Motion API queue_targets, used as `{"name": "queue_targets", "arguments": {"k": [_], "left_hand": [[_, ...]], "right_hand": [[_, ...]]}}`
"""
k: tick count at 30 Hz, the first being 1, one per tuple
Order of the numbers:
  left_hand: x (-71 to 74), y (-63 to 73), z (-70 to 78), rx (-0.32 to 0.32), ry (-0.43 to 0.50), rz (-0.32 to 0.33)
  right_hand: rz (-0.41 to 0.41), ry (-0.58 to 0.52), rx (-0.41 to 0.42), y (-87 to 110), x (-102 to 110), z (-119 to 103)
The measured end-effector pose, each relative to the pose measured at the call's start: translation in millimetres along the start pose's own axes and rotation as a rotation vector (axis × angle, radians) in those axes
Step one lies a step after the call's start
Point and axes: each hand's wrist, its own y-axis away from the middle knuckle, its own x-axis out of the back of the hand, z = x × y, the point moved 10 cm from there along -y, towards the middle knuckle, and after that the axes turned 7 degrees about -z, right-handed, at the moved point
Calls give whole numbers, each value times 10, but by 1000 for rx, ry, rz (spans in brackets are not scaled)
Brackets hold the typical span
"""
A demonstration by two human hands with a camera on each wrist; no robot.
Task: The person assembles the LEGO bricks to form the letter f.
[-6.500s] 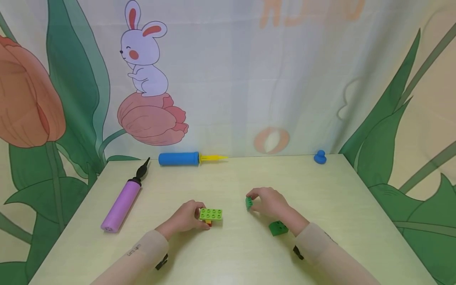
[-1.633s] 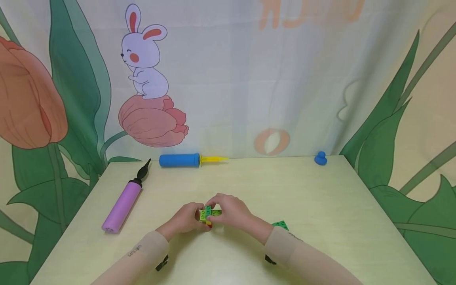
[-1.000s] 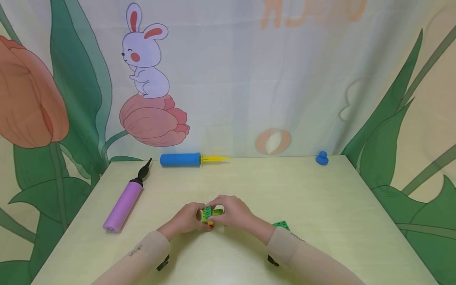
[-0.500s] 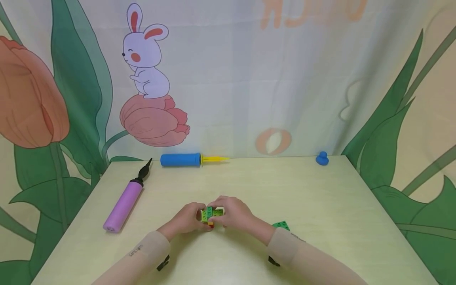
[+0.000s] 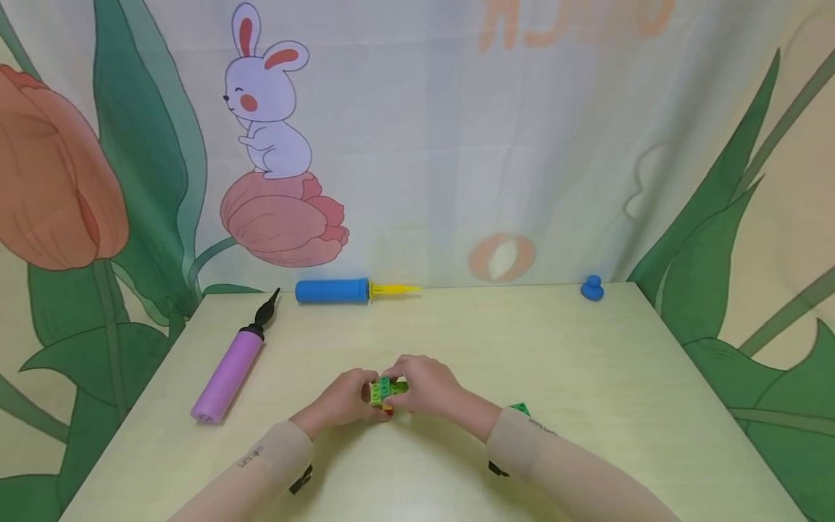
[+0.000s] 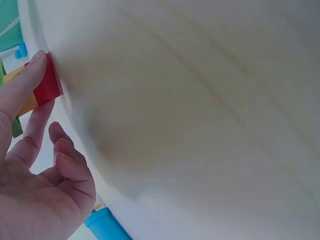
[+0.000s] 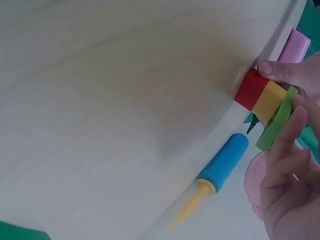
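Observation:
Near the middle of the table, my left hand (image 5: 342, 397) grips a small upright stack of toy building bricks. The stack has a red brick (image 7: 251, 90) at the bottom, a yellow brick (image 7: 269, 101) above it and a flat light green brick (image 5: 375, 394) across the top. From the right, my right hand (image 5: 427, 388) pinches a small darker green brick (image 5: 385, 386), which sits crosswise over the light green one, about mid-length. In the left wrist view, the left thumb and a finger lie along the red and yellow sides. The right fingers partly cover the light green brick's right end.
Another green brick (image 5: 520, 408) lies behind my right forearm, partly hidden by the sleeve. A purple hand pump (image 5: 228, 377) with a black nozzle lies at the left. At the back edge are a blue pump (image 5: 333, 291) with a yellow nozzle and a small blue knob-shaped object (image 5: 592, 288).
Since the earliest frame, my right hand has moved left, bringing the small green brick from the table's right-centre onto the light green brick. My left hand has kept its grip; the last second shows little movement.

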Motion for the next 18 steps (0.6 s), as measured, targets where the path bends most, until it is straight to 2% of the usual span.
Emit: {"name": "queue_targets", "arguments": {"k": [7, 11, 14, 18], "left_hand": [[19, -6, -14, -2, 10, 1], [8, -11, -15, -6, 17, -3], [-30, -17, -38, 18, 14, -26], [-30, -20, -70, 67, 25, -33]], "right_hand": [[-34, -69, -65, -27, -15, 66], [-52, -45, -61, -28, 12, 70], [-68, -18, -64, 4, 56, 103], [-66, -47, -64, 82, 219, 154]]}}
